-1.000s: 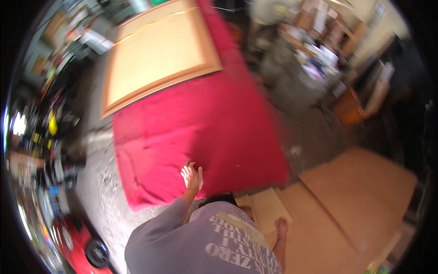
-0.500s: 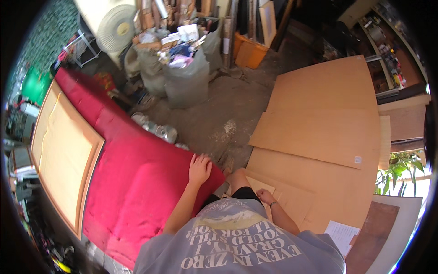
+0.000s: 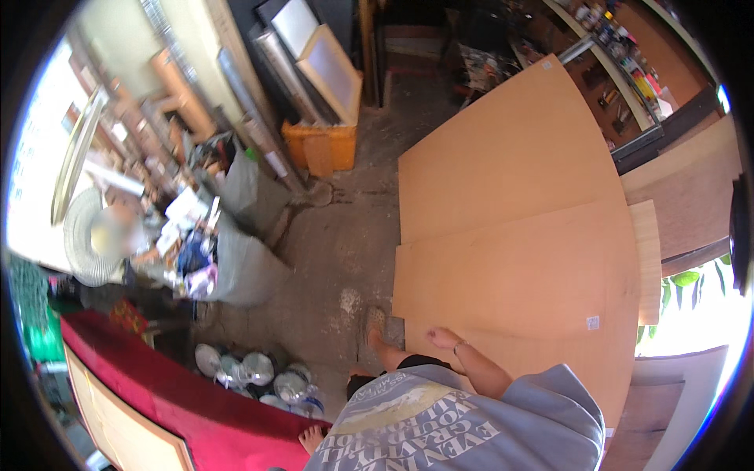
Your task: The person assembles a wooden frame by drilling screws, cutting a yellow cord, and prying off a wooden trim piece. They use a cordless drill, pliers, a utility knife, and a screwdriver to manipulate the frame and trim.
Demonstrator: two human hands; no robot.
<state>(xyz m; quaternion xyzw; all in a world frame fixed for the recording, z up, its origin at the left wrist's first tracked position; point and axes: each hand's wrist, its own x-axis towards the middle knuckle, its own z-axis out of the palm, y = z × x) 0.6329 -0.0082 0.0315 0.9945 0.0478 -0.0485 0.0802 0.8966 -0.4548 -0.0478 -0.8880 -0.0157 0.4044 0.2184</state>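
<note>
My left hand (image 3: 312,437) rests at the edge of the red cloth-covered surface (image 3: 236,436), its fingers apart and holding nothing; the rest of that arm is hidden by my grey shirt. On the other side, my right hand (image 3: 445,337) hangs in front of my body with its fingers curled in, and nothing shows in them. It is over the near part of the large tan boards (image 3: 514,263), which overlap one another to my right. Whether it touches the boards I cannot tell.
Clear plastic bottles (image 3: 259,369) stand beside the red surface. Full sacks (image 3: 247,267) and a fan (image 3: 90,235) are at the left. An orange bin (image 3: 342,149) holds upright panels. Cluttered shelves (image 3: 620,86) line the far right. A framed panel (image 3: 118,408) lies on the red surface.
My view and body have turned right, so the red surface now sits lower left. My left hand still touches its edge. My right hand is now over the boards, farther from my lap.
</note>
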